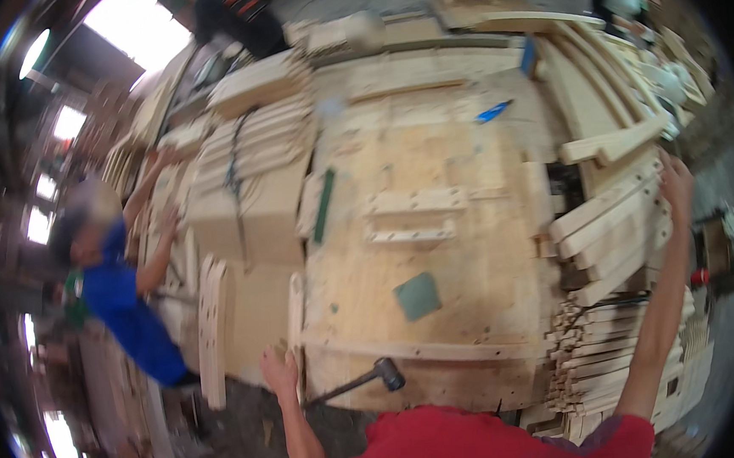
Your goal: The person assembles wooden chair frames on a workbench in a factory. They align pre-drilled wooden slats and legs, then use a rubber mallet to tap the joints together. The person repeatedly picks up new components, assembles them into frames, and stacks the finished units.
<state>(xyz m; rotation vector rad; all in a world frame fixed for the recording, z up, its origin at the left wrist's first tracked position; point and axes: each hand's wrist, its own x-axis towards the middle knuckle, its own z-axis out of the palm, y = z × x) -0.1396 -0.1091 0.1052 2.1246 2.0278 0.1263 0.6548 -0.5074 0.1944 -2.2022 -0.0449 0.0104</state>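
Note:
My left hand [281,371] is at the left edge of the workbench, closed against a narrow wooden slat [295,311] that stands out along that edge. Beside it, a black mallet [387,374] lies with its handle pointing toward my hand. Far to the right, my right hand [677,186] reaches to the end of a stack of drilled wooden rails [614,227], its fingers curled at the end of one rail. Two short drilled wooden pieces [416,200] lie parallel on the bench, with a green square pad [418,296] nearer to me.
A long wooden strip [426,350] runs along the near part of the workbench [491,305]. A blue tool [493,112] and a green bar [324,205] lie farther off. More slats [597,357] are piled below right. A co-worker in blue [130,305] handles wood at left.

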